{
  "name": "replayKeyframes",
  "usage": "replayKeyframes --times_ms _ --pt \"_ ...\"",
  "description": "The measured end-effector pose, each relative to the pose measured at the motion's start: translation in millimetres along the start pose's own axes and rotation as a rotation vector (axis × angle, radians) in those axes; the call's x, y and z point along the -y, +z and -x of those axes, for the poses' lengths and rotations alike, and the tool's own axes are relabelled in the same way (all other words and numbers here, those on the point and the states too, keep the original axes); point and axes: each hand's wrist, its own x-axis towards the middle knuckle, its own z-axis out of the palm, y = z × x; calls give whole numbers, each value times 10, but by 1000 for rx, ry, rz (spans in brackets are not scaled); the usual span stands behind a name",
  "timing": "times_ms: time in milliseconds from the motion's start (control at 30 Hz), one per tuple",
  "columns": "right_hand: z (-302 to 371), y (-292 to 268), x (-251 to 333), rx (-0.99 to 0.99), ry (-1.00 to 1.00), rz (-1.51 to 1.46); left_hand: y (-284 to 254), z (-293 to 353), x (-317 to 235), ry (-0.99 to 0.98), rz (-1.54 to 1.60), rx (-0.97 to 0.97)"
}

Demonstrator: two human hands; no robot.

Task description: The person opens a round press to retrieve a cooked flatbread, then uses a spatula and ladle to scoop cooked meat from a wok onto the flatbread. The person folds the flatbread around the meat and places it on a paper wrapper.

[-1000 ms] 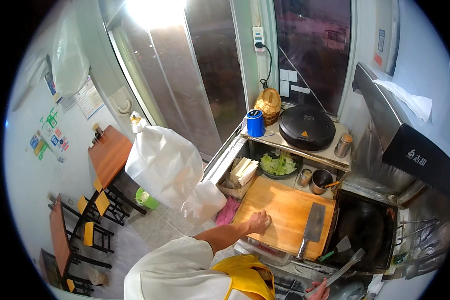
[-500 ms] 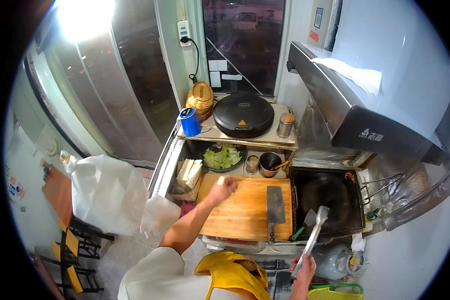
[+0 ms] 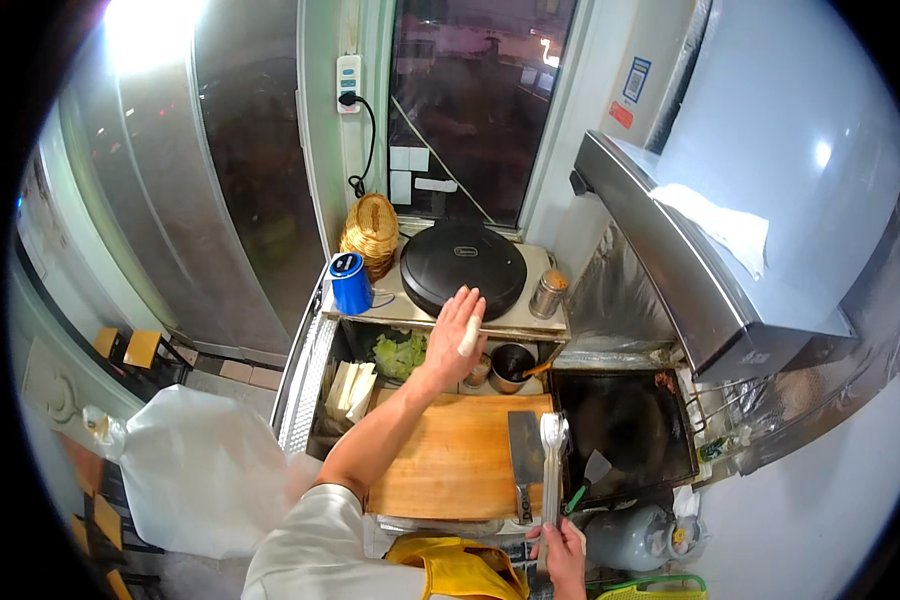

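Observation:
My left hand point(image 3: 454, 338) is stretched out flat at the front edge of a black round electric griddle point(image 3: 464, 262) with its lid down. Whether the fingertips touch the lid is unclear. Something white, like a bandage, wraps one digit. Metal tongs point(image 3: 552, 462) point up and away in my right hand point(image 3: 560, 550), closed around their lower end. Below my left forearm lies a wooden cutting board point(image 3: 440, 455), with a cleaver point(image 3: 524, 448) along its right side. Lettuce point(image 3: 398, 355) in a dark bowl is partly hidden by the left hand.
A dark flat griddle pan point(image 3: 625, 425) with a green-handled spatula point(image 3: 588, 478) sits at right, beneath a range hood point(image 3: 670, 250). Behind the board stand a sauce pot point(image 3: 511, 366) and shaker jar point(image 3: 477, 372). A blue cup point(image 3: 350, 284), wicker baskets point(image 3: 370, 235) and spice shaker point(image 3: 548, 293) flank the round griddle.
My left hand has moved from above the board forward to the round griddle, its fingers straightening. The tongs have swung left, more upright, beside the cleaver. The view has shifted slightly.

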Motion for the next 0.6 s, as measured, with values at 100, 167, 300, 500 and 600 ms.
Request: replayKeyframes --times_ms 100,167,300,500,600 --pt "230 235 365 -88 64 -9 36 30 -3 -29 -10 6" --pt "265 340 449 -118 40 -39 47 28 -61 -54 -12 -13" --pt "232 312 360 -119 10 27 62 36 -102 -93 -16 -38" --pt "181 261 247 -98 -37 83 25 30 -108 -104 14 -45" --pt "216 247 269 -106 -27 76 32 31 -99 -96 30 -67"
